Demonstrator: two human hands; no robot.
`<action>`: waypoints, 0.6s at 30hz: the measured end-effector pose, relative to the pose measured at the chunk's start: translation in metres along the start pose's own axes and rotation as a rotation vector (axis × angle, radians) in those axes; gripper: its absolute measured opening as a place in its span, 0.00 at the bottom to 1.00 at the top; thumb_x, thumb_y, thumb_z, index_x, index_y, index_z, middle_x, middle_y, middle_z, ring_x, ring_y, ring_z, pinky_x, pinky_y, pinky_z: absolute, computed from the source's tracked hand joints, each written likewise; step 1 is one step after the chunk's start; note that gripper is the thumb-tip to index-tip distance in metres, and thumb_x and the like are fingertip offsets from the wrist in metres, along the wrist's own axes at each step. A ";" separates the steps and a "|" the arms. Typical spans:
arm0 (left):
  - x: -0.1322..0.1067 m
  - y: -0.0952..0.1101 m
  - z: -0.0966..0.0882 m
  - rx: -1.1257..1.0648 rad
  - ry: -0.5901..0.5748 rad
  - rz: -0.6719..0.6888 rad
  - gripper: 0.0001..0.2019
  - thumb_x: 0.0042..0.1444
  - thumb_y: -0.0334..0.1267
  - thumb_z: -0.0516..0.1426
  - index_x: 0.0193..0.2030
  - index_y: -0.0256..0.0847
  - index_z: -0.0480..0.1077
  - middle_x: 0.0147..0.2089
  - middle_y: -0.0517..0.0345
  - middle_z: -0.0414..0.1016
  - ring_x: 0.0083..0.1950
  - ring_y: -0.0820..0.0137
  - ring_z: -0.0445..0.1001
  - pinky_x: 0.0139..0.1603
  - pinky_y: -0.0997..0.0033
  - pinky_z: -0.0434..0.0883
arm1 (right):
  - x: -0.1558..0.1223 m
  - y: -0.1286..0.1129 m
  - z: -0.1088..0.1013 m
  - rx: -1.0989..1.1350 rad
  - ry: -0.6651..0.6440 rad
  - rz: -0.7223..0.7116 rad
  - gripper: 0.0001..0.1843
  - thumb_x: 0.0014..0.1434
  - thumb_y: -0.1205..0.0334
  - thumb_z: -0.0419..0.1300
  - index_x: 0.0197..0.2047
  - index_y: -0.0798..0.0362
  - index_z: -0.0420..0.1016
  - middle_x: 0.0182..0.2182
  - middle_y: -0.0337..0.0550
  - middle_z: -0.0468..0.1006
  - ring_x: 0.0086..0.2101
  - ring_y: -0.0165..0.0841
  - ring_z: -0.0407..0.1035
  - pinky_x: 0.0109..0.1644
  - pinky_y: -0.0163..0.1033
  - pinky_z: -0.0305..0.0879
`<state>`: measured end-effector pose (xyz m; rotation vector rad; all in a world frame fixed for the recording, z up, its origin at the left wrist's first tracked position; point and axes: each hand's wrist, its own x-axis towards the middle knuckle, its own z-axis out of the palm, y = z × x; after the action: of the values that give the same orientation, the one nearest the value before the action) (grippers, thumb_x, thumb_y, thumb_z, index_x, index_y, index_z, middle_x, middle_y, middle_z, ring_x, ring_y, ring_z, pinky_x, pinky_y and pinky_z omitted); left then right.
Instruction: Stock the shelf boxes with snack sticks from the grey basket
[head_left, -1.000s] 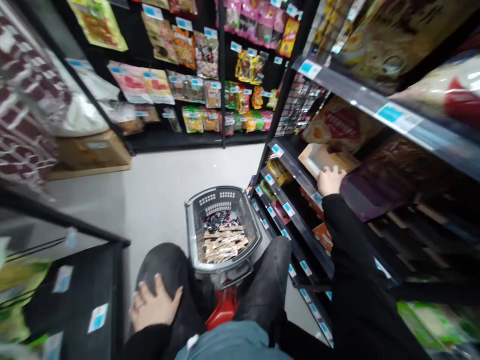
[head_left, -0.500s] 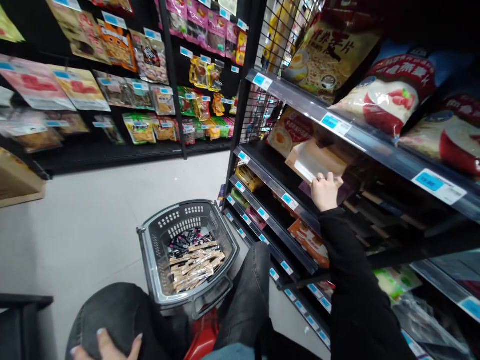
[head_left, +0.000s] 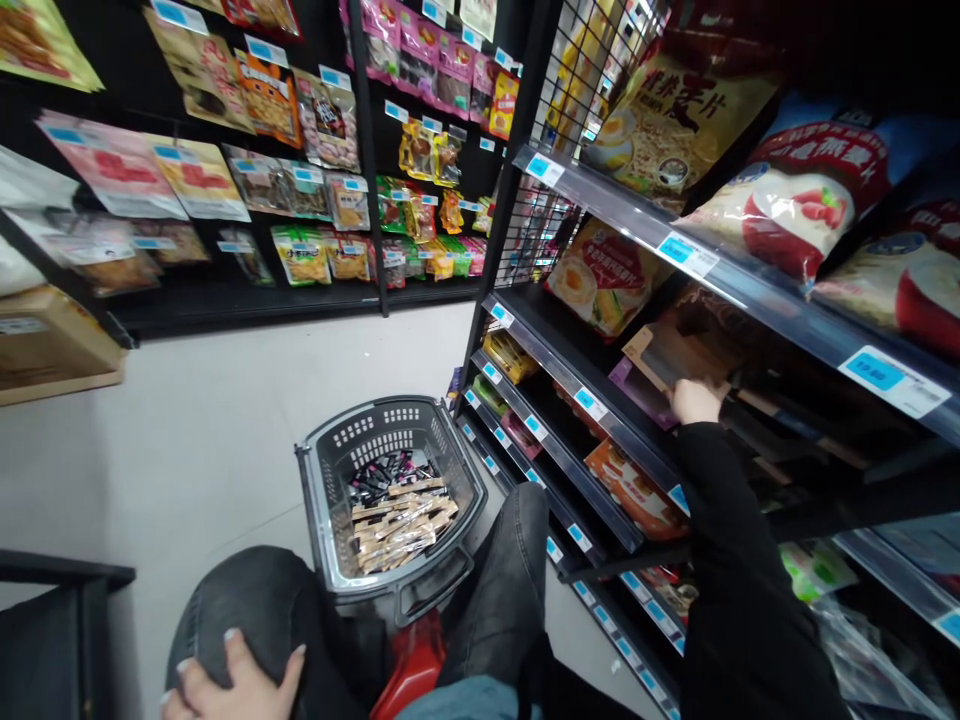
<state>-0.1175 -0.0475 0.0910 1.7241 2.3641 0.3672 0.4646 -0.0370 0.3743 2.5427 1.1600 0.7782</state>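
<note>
My right hand (head_left: 694, 400) reaches into the second shelf on the right and rests on a brown cardboard box (head_left: 671, 350) that lies tilted there, above a purple box (head_left: 637, 388). Its fingers are blurred and partly hidden by the box. My left hand (head_left: 234, 685) lies flat on my left knee, fingers spread, holding nothing. A grey shopping basket (head_left: 322, 490) stands on the floor between my knees, filled with several tan and dark stick packets (head_left: 401, 510).
A black shelf rack (head_left: 600, 410) with blue price tags runs along the right, holding cereal bags (head_left: 787, 200) and boxes. Hanging snack packets (head_left: 322, 210) cover the far wall. A cardboard carton (head_left: 52, 340) sits at left. Pale floor (head_left: 225, 400) lies ahead.
My right hand has pushed the brown box deeper into the shelf and moved right with it. The view has shifted slightly. My left hand stays on the knee.
</note>
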 end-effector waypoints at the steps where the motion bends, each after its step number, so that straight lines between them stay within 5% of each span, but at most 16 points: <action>1: -0.001 0.002 -0.002 -0.021 0.005 -0.006 0.39 0.45 0.56 0.40 0.64 0.59 0.27 0.70 0.55 0.25 0.67 0.48 0.43 0.54 0.40 0.53 | 0.001 0.002 0.003 0.008 -0.020 0.021 0.12 0.53 0.59 0.56 0.30 0.58 0.77 0.33 0.58 0.76 0.46 0.49 0.61 0.49 0.58 0.45; 12: 0.001 0.001 -0.001 -0.025 0.018 -0.009 0.37 0.47 0.54 0.40 0.64 0.56 0.31 0.70 0.50 0.33 0.67 0.48 0.42 0.57 0.42 0.51 | 0.003 0.000 -0.006 -0.017 -0.053 0.059 0.10 0.51 0.68 0.55 0.30 0.61 0.77 0.33 0.60 0.75 0.47 0.50 0.60 0.50 0.59 0.43; 18: -0.001 0.002 -0.001 0.007 0.053 0.021 0.35 0.49 0.54 0.39 0.65 0.53 0.33 0.69 0.48 0.34 0.66 0.47 0.45 0.56 0.43 0.52 | -0.028 -0.041 -0.018 -0.034 0.215 -0.078 0.16 0.56 0.69 0.48 0.42 0.64 0.72 0.41 0.60 0.71 0.43 0.45 0.58 0.53 0.54 0.41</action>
<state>-0.1155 -0.0477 0.0925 1.7648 2.3880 0.4134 0.4135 -0.0312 0.3615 2.4162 1.2886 1.0636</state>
